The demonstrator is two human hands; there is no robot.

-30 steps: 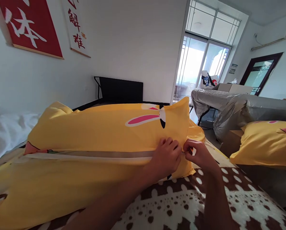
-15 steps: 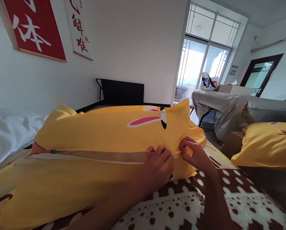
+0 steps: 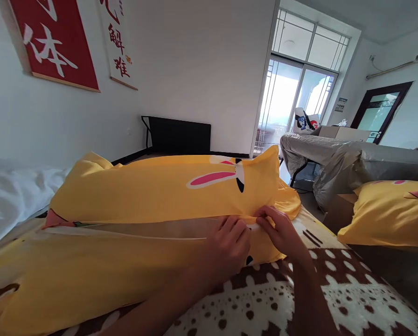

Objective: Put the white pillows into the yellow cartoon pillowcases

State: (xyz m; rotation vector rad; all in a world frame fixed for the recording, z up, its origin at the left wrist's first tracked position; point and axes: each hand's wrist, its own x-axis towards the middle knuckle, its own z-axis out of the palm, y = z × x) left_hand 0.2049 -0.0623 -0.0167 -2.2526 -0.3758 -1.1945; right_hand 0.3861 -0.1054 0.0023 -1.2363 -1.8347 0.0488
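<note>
White wall [image 3: 202,70] beyond the left hand [image 3: 230,245], glass doors [image 3: 289,98] beyond the right hand [image 3: 281,233]. Pillow [image 3: 153,191], yellow, lies directly in front of both, on a patterned blanket [image 3: 265,298], long slit [image 3: 153,229] facing the wearer.

Status: slit gapes from the left hand out nearly to the pillow's left end, pale inner showing. By the right hand the edges look brought together, so my read is a short stretch closed there, most of the length open. Fingers cover the changeover; no zip pull visible.

Left hand: fingers curled on the slit's edges; pressing or pinching, can't tell. Right hand: thumb and fingertips pinching the upper edge just beside it; can't tell if anything else is in the grip.

Farther out: white bedding [image 3: 16,191] well left of the hands; second pillow [image 3: 380,219] well right, apart from the first; plastic-covered surface [image 3: 335,149] behind that.
</note>
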